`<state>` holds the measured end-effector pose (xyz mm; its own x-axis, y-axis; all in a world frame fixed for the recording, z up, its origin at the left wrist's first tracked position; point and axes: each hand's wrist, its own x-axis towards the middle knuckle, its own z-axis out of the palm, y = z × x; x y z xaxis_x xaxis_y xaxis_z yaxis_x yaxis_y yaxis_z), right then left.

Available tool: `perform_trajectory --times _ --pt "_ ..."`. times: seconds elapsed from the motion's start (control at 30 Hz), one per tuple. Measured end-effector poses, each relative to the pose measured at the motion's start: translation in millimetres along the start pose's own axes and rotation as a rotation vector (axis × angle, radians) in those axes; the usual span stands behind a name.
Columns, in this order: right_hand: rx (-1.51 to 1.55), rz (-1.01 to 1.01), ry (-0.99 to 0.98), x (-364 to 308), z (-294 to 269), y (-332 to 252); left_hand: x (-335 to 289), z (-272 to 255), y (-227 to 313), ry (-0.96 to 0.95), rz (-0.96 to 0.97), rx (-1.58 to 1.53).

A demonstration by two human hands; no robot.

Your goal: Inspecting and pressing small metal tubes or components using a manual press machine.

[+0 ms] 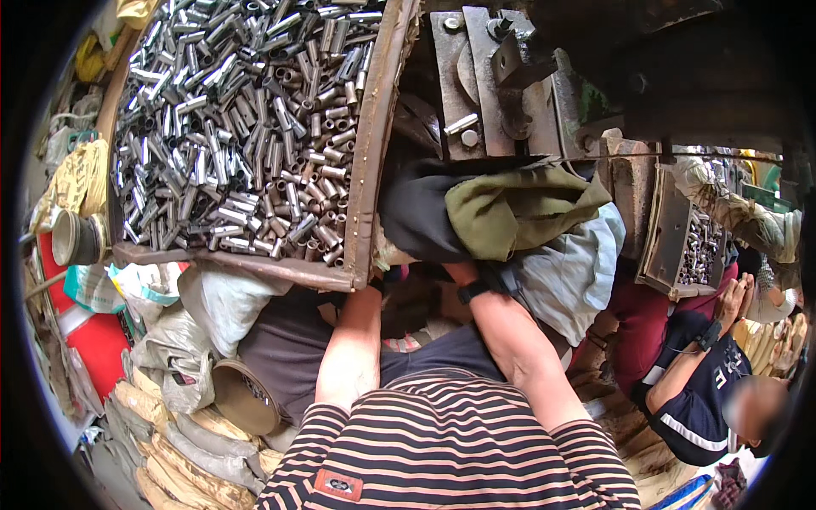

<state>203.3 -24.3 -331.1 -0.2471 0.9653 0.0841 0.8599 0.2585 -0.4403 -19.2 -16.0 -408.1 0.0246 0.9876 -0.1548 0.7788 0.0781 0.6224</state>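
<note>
My left forearm (350,344) reaches forward beneath the near corner of a big wooden tray (361,170), and the tray's edge hides the left hand. The tray is heaped with short metal tubes (246,127), some shiny, some brownish. My right forearm (518,344) wears a black wristwatch (478,291). Past the watch, only a bit of my right hand (460,271) shows before dark cloth (421,217) covers it. An olive cloth (484,221) and a pale blue cloth (569,272) drape beside it. Neither hand's fingers can be seen.
Ahead stands a dark machine with bolted steel plates (493,85); one loose shiny tube (461,124) lies on it. At right, a co-worker (693,382) sits with hands together by a smaller wooden tray (667,229) of tubes. Sacks (187,450) and a round bucket (245,397) are at left.
</note>
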Motion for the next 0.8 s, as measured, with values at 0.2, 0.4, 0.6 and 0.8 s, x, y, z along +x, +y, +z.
perform_trajectory --times 0.2,0.4,0.6,0.8 --pt "0.154 0.097 -0.052 17.4 5.7 -12.8 -4.5 -26.1 8.1 -0.024 -0.032 0.058" --pt "0.132 0.127 -0.076 14.4 3.8 -16.4 -5.3 -22.8 8.9 -0.056 -0.04 0.034" --pt "0.152 0.128 -0.096 16.9 7.6 -24.7 -3.3 -20.6 -1.6 -0.044 -0.058 0.038" --pt "0.159 0.131 -0.087 21.5 8.2 -27.8 -2.2 -25.8 3.9 -0.037 -0.051 0.039"
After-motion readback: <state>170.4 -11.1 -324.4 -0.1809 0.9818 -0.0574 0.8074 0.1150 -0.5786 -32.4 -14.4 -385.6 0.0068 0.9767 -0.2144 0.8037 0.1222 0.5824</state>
